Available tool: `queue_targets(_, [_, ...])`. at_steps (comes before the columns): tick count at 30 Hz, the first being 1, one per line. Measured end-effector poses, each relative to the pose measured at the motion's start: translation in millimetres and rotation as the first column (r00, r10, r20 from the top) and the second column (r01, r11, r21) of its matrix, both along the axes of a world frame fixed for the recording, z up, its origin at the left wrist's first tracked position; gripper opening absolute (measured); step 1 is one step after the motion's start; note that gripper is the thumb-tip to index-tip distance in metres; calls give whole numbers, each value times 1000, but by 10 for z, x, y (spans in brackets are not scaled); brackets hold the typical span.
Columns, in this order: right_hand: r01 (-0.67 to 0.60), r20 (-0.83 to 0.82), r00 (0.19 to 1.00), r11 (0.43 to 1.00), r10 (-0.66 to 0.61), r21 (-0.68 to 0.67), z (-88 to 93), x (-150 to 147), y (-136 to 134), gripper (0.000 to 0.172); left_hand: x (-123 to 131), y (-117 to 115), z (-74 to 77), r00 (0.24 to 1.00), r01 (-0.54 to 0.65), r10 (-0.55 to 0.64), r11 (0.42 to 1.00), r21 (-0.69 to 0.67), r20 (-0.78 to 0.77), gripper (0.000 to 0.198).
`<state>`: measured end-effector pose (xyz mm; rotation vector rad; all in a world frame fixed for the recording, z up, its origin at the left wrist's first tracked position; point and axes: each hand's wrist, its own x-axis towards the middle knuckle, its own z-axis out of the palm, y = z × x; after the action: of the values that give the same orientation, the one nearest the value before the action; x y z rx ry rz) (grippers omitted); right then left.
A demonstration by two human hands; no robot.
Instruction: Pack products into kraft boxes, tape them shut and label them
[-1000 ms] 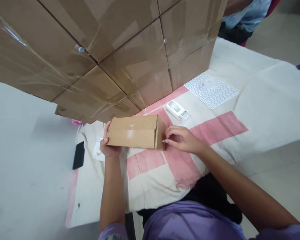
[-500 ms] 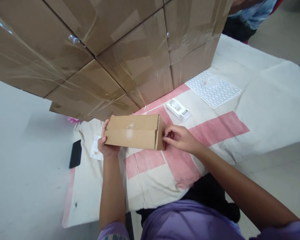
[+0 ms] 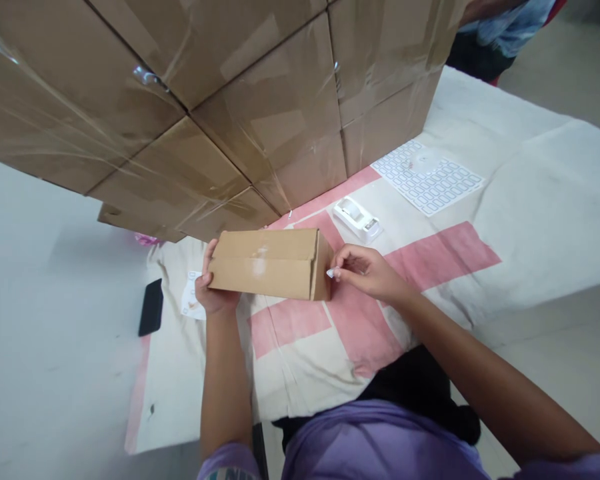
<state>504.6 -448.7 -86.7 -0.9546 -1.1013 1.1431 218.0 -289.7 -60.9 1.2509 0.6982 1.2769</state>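
Observation:
A small brown cardboard box (image 3: 265, 263) is held above the table, tilted, by my left hand (image 3: 215, 283), whose fingers wrap round its left end. Beside the box's right end, my right hand (image 3: 363, 270) pinches a small whitish sticker (image 3: 331, 273) between thumb and fingers. The sticker is close to that end face; whether it touches is hard to tell. A white tape dispenser (image 3: 357, 219) stands on the cloth behind my right hand. Further back lies a sheet of blue-outlined labels (image 3: 445, 187) with a clear round piece on it.
Large taped cardboard cartons (image 3: 275, 113) are stacked along the back. The table has a white and pink cloth (image 3: 435, 257). On the left lie a black phone-like object (image 3: 151, 308) and a partly hidden label sheet (image 3: 193, 297). Another person (image 3: 500, 40) is at the upper right.
My right hand has drawn slightly to the right from the box end, and the sticker in its fingers shows more. My left hand and the box have hardly moved.

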Motion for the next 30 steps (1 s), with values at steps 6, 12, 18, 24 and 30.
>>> queue_targets(6, [-13, 47, 999, 1000, 12, 13, -17, -25, 11, 19, -8, 2, -19, 1000, -29, 29, 1000, -10, -5, 65])
queue_targets(12, [-18, 91, 996, 998, 13, 57, -55, -12, 19, 12, 8, -14, -1, 998, -61, 61, 998, -15, -10, 60])
queue_targets(18, [-13, 169, 986, 996, -3, 94, -40, 10, 20, 7, -4, -13, -8, 998, -55, 54, 998, -11, -26, 64])
queue_targets(24, [5, 242, 970, 994, -32, 111, -29, 2, 6, 5, -23, 2, -30, 1000, -30, 30, 1000, -5, 5, 63])
queue_targets(30, [37, 264, 962, 992, -69, 124, -28, -1, 20, 6, -5, -16, -23, 997, -67, 67, 998, 6, -34, 64])
